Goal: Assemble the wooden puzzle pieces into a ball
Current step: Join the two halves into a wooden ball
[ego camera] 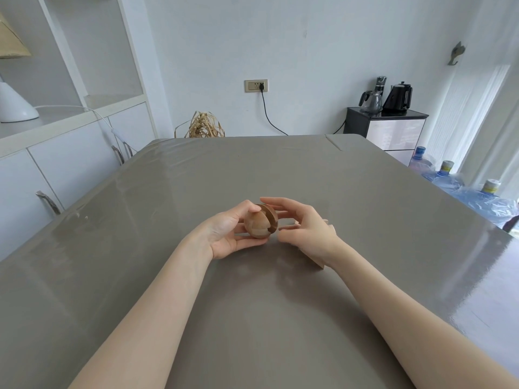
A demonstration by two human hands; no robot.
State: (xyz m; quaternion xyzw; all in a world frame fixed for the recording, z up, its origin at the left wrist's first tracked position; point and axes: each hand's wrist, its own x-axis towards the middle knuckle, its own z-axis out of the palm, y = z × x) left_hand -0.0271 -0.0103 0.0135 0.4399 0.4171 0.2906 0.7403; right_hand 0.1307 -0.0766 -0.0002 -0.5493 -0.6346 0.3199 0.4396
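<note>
Here the wooden ball [259, 224] is only partly built: it looks like a rounded brown body with a flat disc-shaped piece standing out on its right side, and gaps show between the parts. It is held a little above the grey table [280, 169], near the middle of it and in front of the person.

The left hand [229, 234] grasps the ball from the left and from below. Its thumb lies over the top of the rounded part, and the other fingers curl under it, so the palm faces up and to the right. The right hand [304, 227] is just beside the ball on the right. Its fingers are spread and only lightly bent; the tips of the upper fingers reach the edge of the disc piece, but I cannot tell if they really press on it or grip it. Under the right wrist some light wooden pieces [317, 261] lie on the table, mostly hidden by the hand, so their number and shape are not clear.

Both forearms are bare and come from the lower edge of the view. Beyond the table stands a white wall with a socket [255, 85] and a black cable. On the left are white cupboards [70, 155], and on the right a dark cabinet [387, 124] carries kettles [398, 97]. Blue water bottles [460, 186] stand at the right.
</note>
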